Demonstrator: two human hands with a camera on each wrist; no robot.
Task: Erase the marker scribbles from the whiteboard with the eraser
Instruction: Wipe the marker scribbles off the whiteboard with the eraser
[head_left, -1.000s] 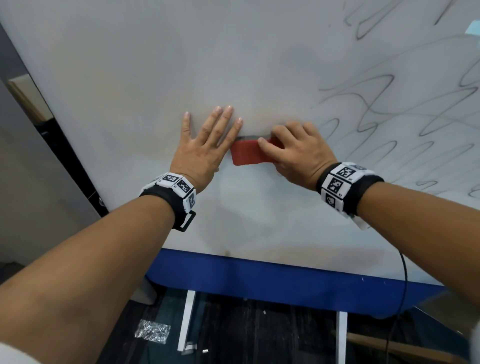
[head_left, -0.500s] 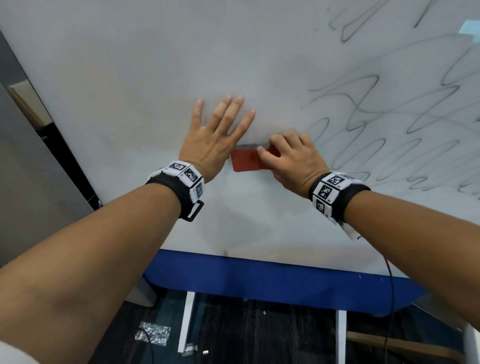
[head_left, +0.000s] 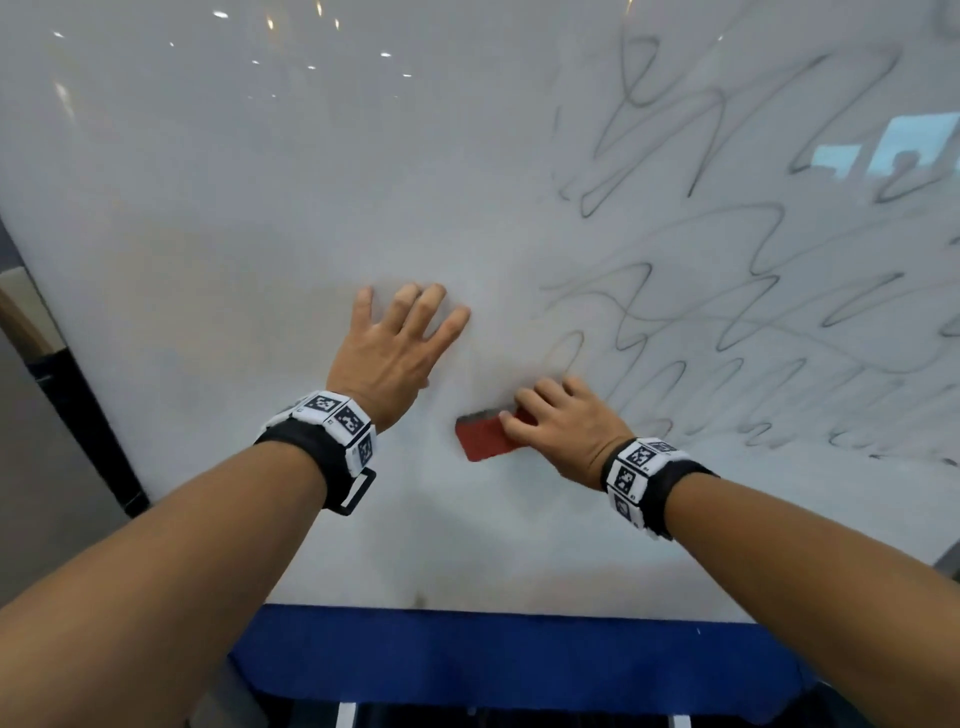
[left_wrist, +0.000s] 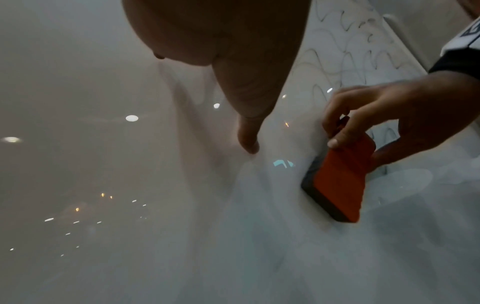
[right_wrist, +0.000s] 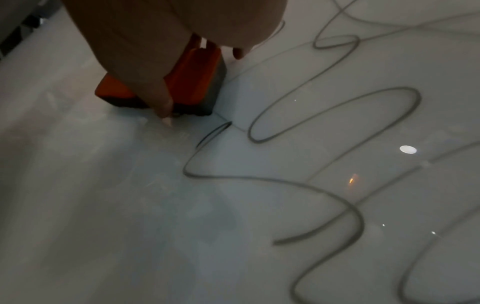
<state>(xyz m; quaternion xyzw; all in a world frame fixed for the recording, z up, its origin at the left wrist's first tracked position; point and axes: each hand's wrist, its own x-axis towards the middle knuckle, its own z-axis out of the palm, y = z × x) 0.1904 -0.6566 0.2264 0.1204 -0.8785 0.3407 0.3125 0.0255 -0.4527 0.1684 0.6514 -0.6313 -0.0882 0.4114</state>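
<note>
A white whiteboard fills the head view. Its right half carries grey marker scribbles, and its left half is wiped bare. My right hand grips a red eraser with a dark felt base and presses it flat on the board at the left edge of the scribbles. In the left wrist view the eraser sits under the right hand's curled fingers. The right wrist view shows the eraser next to a looping line. My left hand lies flat on the board, fingers spread, up and left of the eraser.
A blue rail runs along the board's bottom edge, with white stand legs below it. A dark frame and a grey wall border the board on the left. Ceiling lights reflect in the glossy surface.
The right hand has slid the eraser down and to the right, away from the left hand, which it earlier touched. The left hand stays flat on the board. The camera has tilted upward.
</note>
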